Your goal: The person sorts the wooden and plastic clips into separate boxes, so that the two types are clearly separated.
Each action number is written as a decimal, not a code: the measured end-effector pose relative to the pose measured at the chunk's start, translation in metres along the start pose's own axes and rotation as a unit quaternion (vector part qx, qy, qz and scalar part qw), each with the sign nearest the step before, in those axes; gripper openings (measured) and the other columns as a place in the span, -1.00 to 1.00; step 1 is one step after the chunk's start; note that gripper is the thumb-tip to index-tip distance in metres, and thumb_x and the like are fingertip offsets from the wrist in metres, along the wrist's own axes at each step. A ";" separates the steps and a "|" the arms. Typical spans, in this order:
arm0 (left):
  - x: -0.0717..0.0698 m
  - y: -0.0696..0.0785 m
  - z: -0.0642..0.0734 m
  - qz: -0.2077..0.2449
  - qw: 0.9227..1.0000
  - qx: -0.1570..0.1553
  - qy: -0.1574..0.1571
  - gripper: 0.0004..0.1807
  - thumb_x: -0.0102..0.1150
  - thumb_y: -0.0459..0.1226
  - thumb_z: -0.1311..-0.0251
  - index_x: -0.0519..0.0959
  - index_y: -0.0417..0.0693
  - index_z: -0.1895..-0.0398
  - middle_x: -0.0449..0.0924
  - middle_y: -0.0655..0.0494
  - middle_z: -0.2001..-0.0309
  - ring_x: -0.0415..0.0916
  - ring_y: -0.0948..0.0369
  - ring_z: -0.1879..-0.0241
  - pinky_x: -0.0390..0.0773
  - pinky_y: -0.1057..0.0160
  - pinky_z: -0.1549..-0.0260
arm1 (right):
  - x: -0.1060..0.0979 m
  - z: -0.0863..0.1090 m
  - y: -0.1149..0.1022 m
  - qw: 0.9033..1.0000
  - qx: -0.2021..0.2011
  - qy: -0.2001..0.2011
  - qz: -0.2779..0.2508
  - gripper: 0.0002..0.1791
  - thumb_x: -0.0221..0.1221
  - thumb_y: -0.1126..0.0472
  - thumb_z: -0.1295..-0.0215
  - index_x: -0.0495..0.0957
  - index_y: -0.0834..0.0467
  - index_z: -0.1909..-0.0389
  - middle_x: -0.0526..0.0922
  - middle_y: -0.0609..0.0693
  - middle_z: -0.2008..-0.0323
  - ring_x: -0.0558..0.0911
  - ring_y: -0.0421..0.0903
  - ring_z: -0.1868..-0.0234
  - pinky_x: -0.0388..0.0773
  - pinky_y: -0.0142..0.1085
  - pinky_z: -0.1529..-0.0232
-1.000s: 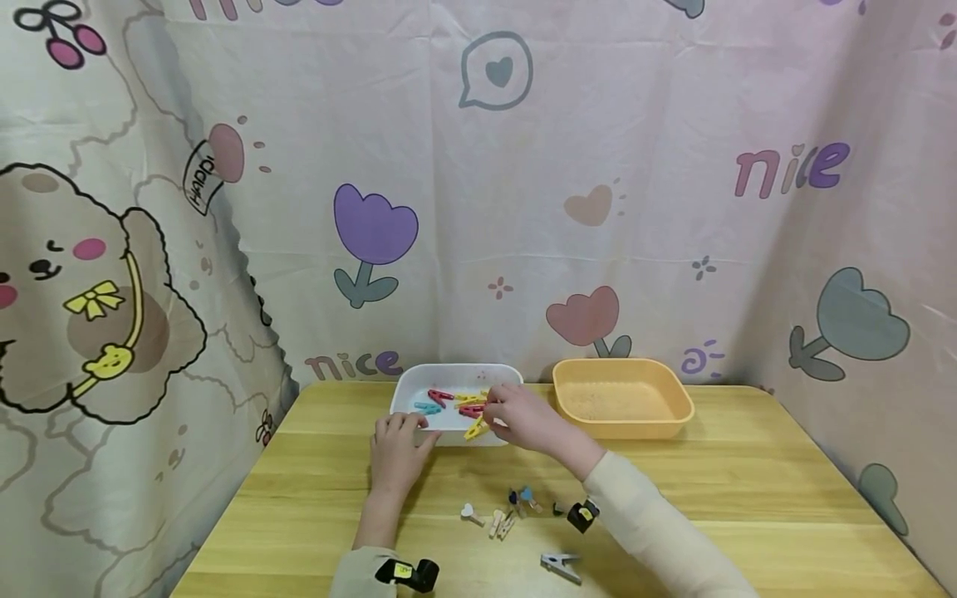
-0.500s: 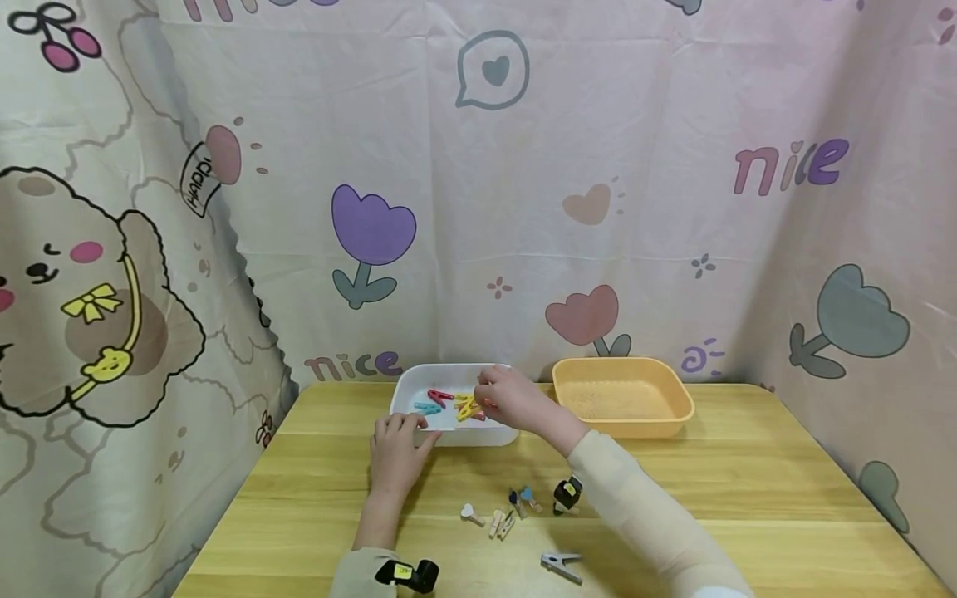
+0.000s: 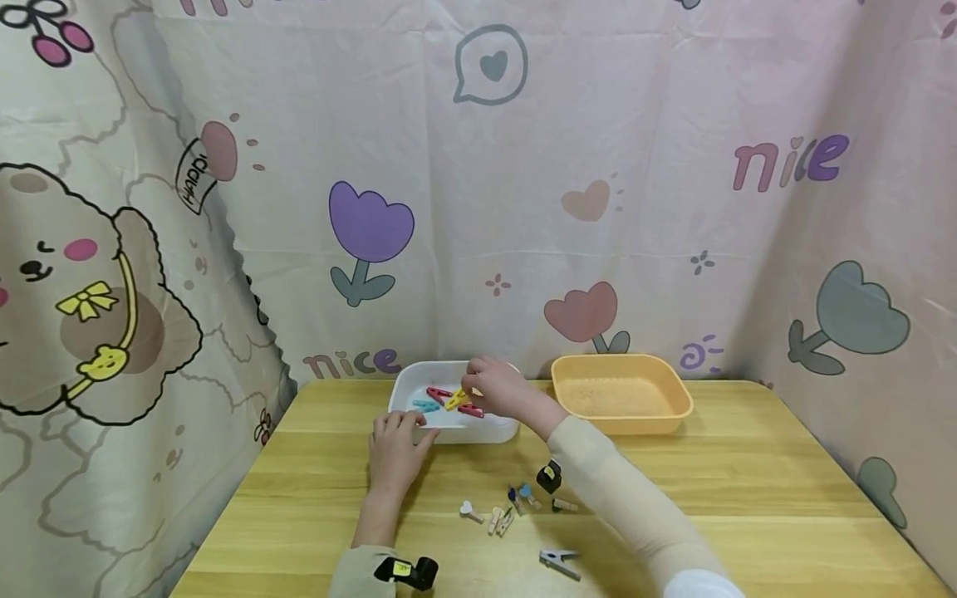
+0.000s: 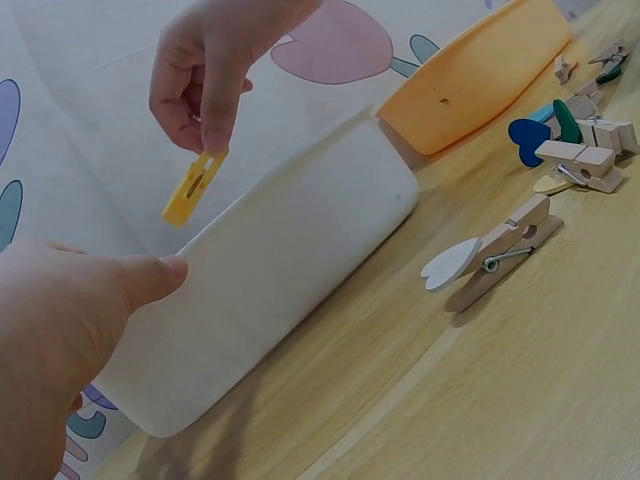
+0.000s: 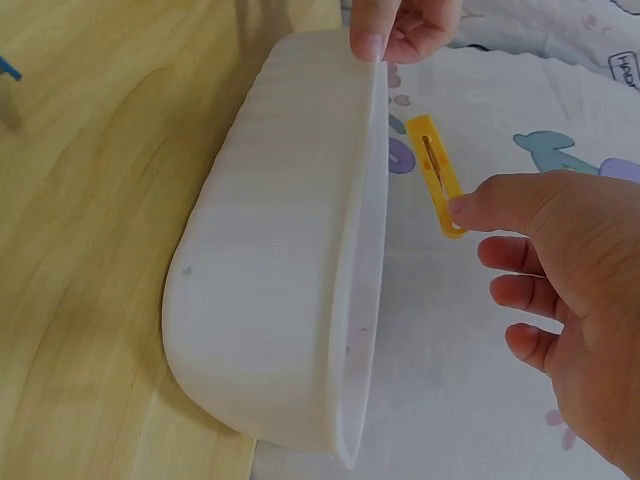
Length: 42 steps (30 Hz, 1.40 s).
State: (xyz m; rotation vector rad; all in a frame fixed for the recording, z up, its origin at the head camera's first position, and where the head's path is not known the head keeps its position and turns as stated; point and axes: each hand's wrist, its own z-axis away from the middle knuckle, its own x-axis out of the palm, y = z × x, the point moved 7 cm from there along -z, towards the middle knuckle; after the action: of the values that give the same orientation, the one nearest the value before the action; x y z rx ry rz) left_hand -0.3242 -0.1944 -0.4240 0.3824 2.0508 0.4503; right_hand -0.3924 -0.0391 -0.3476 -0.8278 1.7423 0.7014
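Observation:
My right hand [image 3: 501, 389] pinches a yellow clothespin [image 5: 436, 178] between thumb and fingers. It hangs over the white plastic basin [image 3: 463, 433], above the rim in both wrist views. My left hand [image 3: 395, 448] grips the basin's near left rim, thumb outside the wall and fingers over the edge. Inside the basin lie a red clothespin [image 3: 439, 394], a teal clothespin [image 3: 426, 406] and another red clothespin [image 3: 471, 410]. My right hand hides part of the basin's right side.
An orange basin [image 3: 620, 426] stands to the right. Nearer me lie several small wooden clothespins, among them one with a white heart [image 4: 452, 265] and one with a blue heart [image 4: 530, 140]. A grey clothespin [image 3: 559, 564] lies close to the front. A printed cloth [image 3: 478, 208] hangs behind the table.
My right hand has moved left and farther over the white basin, carrying the yellow clothespin from its front rim to above the inside. My left hand has stayed on the rim.

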 end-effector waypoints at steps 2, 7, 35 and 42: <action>0.000 0.000 0.000 0.001 1.000 0.000 0.001 -0.66 0.35 0.04 -0.11 0.57 0.02 0.25 0.55 -0.03 0.10 0.32 -0.08 -0.08 0.33 -0.08 -0.06 | 0.003 -0.004 0.001 1.000 0.003 -0.002 -0.001 -0.94 0.28 0.11 -0.26 0.67 -0.03 0.28 0.58 -0.07 0.20 0.48 -0.13 0.17 0.50 -0.32 0.13; 0.000 0.000 0.000 -0.001 1.000 0.003 0.003 -0.66 0.35 0.04 -0.11 0.58 0.01 0.25 0.54 -0.02 0.11 0.34 -0.07 -0.06 0.35 -0.06 -0.03 | 0.010 -0.012 0.003 1.000 0.013 -0.012 0.004 -0.95 0.26 0.12 -0.27 0.66 -0.02 0.29 0.58 -0.07 0.21 0.50 -0.11 0.18 0.51 -0.27 0.13; -0.003 0.000 0.001 -0.010 0.999 0.030 0.044 -0.67 0.43 0.00 -0.02 0.57 0.02 0.32 0.53 0.01 0.21 0.37 -0.06 0.01 0.39 -0.06 0.07 | 0.045 -0.032 0.005 0.995 0.048 -0.049 -0.069 -0.95 0.28 0.17 -0.26 0.66 0.03 0.30 0.63 -0.02 0.20 0.52 -0.13 0.19 0.52 -0.30 0.04; 0.001 -0.002 0.000 -0.007 1.000 0.013 0.011 -0.65 0.36 0.05 -0.08 0.58 0.02 0.26 0.53 0.01 0.16 0.35 -0.06 -0.05 0.36 -0.06 0.00 | 0.049 -0.034 0.006 0.992 0.068 -0.058 -0.089 -0.85 0.28 0.18 -0.26 0.65 0.05 0.16 0.63 0.02 0.10 0.55 -0.09 0.11 0.52 -0.26 -0.04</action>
State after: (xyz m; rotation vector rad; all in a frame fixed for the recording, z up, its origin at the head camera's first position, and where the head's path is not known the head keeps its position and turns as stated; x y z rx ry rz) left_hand -0.3248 -0.1961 -0.4255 0.3795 2.0808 0.4213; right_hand -0.4274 -0.0718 -0.3835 -0.8191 1.5722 0.4961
